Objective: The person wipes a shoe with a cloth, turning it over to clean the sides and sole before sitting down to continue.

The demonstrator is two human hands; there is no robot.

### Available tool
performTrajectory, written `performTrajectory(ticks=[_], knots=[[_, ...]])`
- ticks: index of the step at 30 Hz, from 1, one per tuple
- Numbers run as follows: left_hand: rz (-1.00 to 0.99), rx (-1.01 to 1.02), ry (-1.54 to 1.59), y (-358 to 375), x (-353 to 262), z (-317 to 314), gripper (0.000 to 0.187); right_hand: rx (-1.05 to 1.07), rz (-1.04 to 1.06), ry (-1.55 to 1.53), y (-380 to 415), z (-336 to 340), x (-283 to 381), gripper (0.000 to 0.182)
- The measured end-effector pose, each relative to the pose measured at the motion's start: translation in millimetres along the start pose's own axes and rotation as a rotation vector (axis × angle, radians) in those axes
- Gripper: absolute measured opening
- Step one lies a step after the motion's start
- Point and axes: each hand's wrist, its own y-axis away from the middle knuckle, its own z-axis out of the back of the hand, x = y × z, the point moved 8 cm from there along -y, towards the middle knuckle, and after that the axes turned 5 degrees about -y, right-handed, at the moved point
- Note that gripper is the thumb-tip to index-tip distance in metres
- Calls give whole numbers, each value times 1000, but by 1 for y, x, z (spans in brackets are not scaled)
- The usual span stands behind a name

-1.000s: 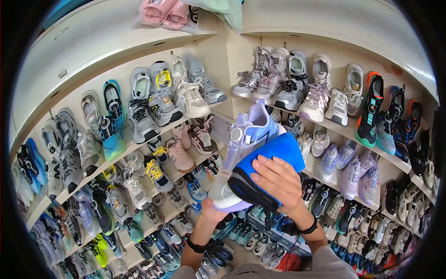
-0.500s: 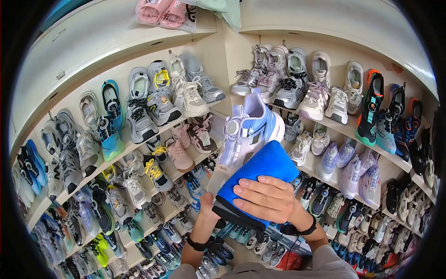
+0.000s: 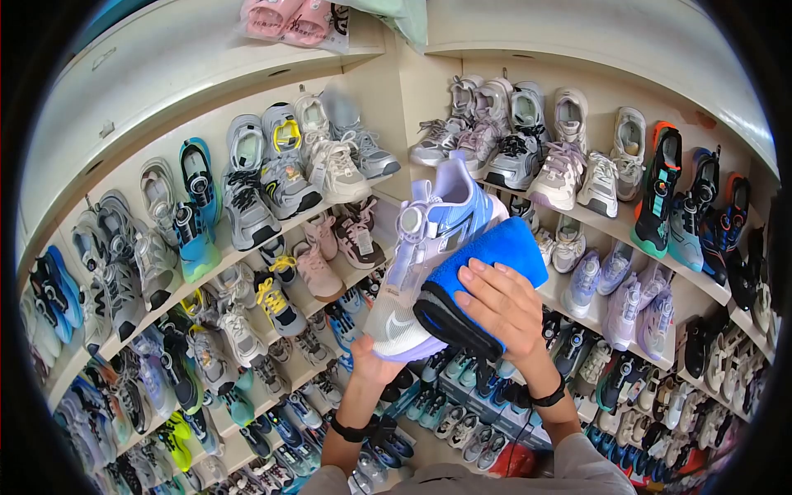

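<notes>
A lavender, blue and white sneaker (image 3: 410,268) with a round dial on its tongue is held up, its heel raised and its toe toward me. My left hand (image 3: 373,361) grips it at the toe end, with most of the fingers hidden beneath the sole. In my right hand (image 3: 505,312) is a folded blue cloth (image 3: 518,241) with black edging. The cloth lies against the side of the sneaker. My right fingers rest stretched across the outside of the cloth, and the thumb is hidden.
Shelves full of sneakers curve round on both sides, with grey sneakers (image 3: 247,190) at the left and a black and green sneaker (image 3: 657,190) at the right. Shoe boxes (image 3: 462,396) stand low in front. Pink slippers in a clear bag (image 3: 305,25) sit on top.
My right hand has moved the cloth to the right and a little up along the sneaker. The white toe, covered before, now shows. My left hand keeps its hold.
</notes>
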Motion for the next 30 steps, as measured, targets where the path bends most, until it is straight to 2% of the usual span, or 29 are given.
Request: performTrajectory(ticks=[2,11,17,23,24,27,30], knots=[[12,-28,85,0,3,3,106,-2,23,25,0,0,4,25],[-38,51,-41,-1,-4,-5,111,4,46,33,-3,1,9,25],[-64,27,-109,-3,-8,-3,114,16,74,12,-4,-4,13,26],[-101,24,-23,-20,-19,3,106,40,149,-13,-15,-9,20,28],[-79,89,64,-26,-21,2,103,42,158,-9,-19,-10,20,28],[-149,-40,-267,-42,-39,-3,111,42,204,20,-28,-13,12,29],[-146,25,-33,-52,-44,-7,100,29,226,25,-35,-17,2,31]])
